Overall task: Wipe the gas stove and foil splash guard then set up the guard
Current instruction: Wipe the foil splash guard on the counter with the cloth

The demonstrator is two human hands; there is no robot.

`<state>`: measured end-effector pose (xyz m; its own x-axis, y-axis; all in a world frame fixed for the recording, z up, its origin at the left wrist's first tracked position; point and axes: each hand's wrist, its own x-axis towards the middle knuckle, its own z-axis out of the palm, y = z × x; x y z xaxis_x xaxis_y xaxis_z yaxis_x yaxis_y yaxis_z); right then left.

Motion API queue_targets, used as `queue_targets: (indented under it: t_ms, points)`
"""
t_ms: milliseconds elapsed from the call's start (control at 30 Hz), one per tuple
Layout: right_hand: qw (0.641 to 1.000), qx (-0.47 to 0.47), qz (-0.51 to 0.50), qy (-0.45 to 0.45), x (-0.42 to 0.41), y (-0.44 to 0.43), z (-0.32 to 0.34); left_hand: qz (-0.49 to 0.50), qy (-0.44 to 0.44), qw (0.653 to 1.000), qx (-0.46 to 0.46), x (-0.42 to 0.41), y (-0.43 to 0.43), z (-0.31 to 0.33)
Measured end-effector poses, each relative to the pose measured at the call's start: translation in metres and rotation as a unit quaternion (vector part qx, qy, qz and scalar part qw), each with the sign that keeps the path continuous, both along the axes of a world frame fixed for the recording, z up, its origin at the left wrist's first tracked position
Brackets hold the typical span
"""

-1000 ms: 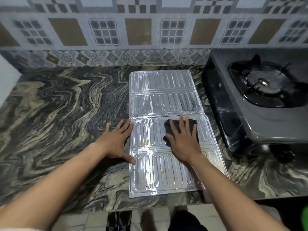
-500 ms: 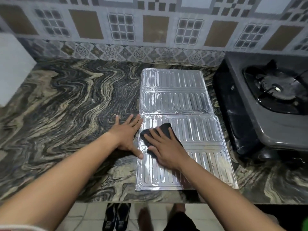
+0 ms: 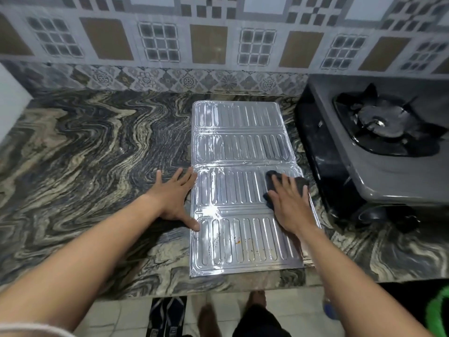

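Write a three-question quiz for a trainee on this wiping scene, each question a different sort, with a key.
1. What does the right hand press onto the foil splash guard?
A. a yellow sponge
B. a dark cloth
C. a scrubbing brush
2. True or false: the guard stands upright behind the gas stove.
3. Fill in: the left hand lies open, its thumb touching the guard's ____ edge.

Key
1. B.
2. False: it lies flat on the countertop, beside the stove.
3. left.
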<state>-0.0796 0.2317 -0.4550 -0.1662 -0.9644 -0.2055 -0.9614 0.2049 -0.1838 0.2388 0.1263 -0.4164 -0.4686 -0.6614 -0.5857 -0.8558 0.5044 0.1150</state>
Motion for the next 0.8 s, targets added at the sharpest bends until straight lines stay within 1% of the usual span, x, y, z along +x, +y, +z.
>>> queue_targets:
  t_ms: [67, 100, 133, 200, 267, 400, 500, 567, 633, 800]
  points:
    - [0.999, -0.006, -0.048, 0.002, 0.003, -0.005, 0.001, -0.001, -0.001, 1.000, 0.001, 0.000, 0.000, 0.000]
    - [0.998, -0.008, -0.060, 0.003, 0.010, -0.007, 0.003, -0.001, -0.002, 1.000, 0.000, 0.000, 0.000, 0.000]
    - [0.999, -0.010, -0.051, 0.007, 0.021, -0.009, 0.006, -0.002, -0.002, 1.000, -0.002, -0.001, -0.001, 0.000]
    - [0.999, -0.014, 0.029, 0.011, 0.048, -0.011, 0.011, -0.001, -0.002, 1.000, -0.003, -0.001, -0.001, -0.001]
    - [0.995, -0.002, 0.103, -0.012, 0.077, -0.014, 0.014, 0.002, -0.002, 1.000, 0.000, -0.001, -0.001, -0.001]
    - [0.976, 0.022, 0.214, -0.028, 0.119, -0.017, 0.010, 0.002, 0.003, 1.000, 0.000, 0.000, 0.000, -0.001]
    - [0.964, 0.019, 0.261, -0.039, 0.118, 0.000, 0.007, 0.001, 0.004, 1.000, 0.002, -0.001, -0.001, -0.001]
    - [0.965, 0.016, 0.259, -0.030, 0.105, 0.016, 0.004, 0.003, 0.007, 1.000, 0.002, -0.001, -0.001, -0.002]
    - [0.973, 0.016, 0.231, -0.017, 0.086, 0.028, 0.002, 0.006, 0.007, 1.000, 0.007, 0.000, -0.001, -0.001]
    - [0.997, 0.013, 0.079, -0.001, 0.022, 0.036, -0.003, 0.005, 0.004, 1.000, 0.004, -0.001, -0.001, 0.001]
